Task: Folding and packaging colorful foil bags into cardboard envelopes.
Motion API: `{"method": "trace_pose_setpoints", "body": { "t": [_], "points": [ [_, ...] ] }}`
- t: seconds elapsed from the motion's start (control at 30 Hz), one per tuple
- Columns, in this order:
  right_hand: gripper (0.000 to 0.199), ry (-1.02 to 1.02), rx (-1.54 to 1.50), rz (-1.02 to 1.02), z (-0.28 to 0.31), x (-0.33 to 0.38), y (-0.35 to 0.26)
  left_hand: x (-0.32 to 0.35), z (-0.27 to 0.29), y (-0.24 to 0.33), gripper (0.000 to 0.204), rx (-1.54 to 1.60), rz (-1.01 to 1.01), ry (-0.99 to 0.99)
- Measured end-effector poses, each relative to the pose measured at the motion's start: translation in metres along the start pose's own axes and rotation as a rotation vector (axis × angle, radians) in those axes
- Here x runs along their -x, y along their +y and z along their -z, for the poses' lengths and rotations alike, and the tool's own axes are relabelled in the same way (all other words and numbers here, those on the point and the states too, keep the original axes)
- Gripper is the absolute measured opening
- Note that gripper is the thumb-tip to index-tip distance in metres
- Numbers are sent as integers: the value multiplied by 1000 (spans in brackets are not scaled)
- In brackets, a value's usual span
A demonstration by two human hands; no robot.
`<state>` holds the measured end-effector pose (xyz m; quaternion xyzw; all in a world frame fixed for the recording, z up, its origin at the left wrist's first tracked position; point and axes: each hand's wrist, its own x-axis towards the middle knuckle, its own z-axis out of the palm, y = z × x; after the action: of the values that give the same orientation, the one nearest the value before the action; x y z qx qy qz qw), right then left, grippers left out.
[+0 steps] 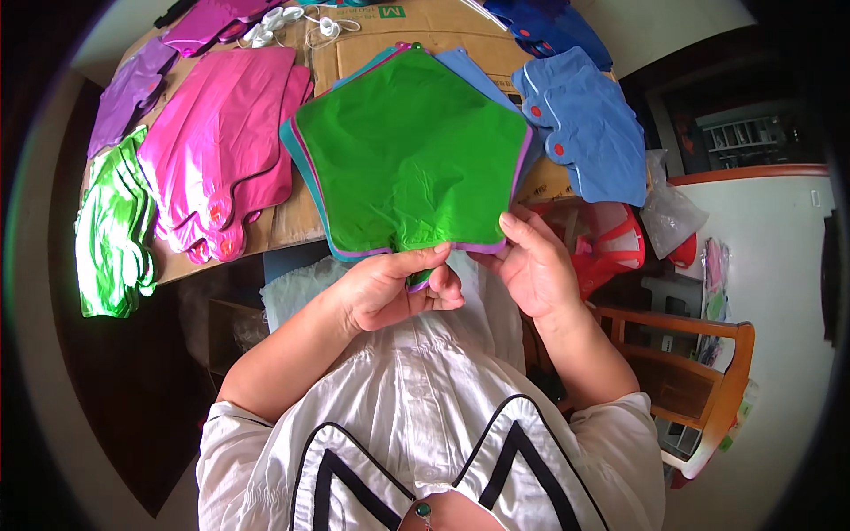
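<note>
A stack of flat, star-shaped foil balloons, with a shiny green balloon [407, 150] on top, lies at the table's near edge. Purple, teal and blue rims of other balloons peek out around it. My left hand [394, 288] is closed on the stack's lower edge, thumb on top, beside a small tail that hangs down; its other fingers curl underneath. At the lower right corner my right hand [537, 265] pinches the edge between thumb and fingers, which are partly hidden below the foil.
Cardboard [354, 66] covers the table. Pink balloons [221, 133], light green balloons [111, 234] and purple ones [131, 93] lie to the left, blue balloons [589, 128] to the right. White ribbon spools [274, 26] are at the back. A wooden chair [682, 380] stands at right.
</note>
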<state>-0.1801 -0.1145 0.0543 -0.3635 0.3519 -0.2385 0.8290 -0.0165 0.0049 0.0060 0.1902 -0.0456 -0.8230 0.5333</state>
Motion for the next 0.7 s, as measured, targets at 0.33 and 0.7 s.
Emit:
{"method": "trace_pose_setpoints", "body": {
  "t": [0.33,0.7],
  "points": [
    [21,52,92,-17,10,-9,3,12,4,3,33,-235,95,-61],
    [27,-31,340,-80,13,-7,-1,4,0,-3,31,-136,-103,49]
  ]
}}
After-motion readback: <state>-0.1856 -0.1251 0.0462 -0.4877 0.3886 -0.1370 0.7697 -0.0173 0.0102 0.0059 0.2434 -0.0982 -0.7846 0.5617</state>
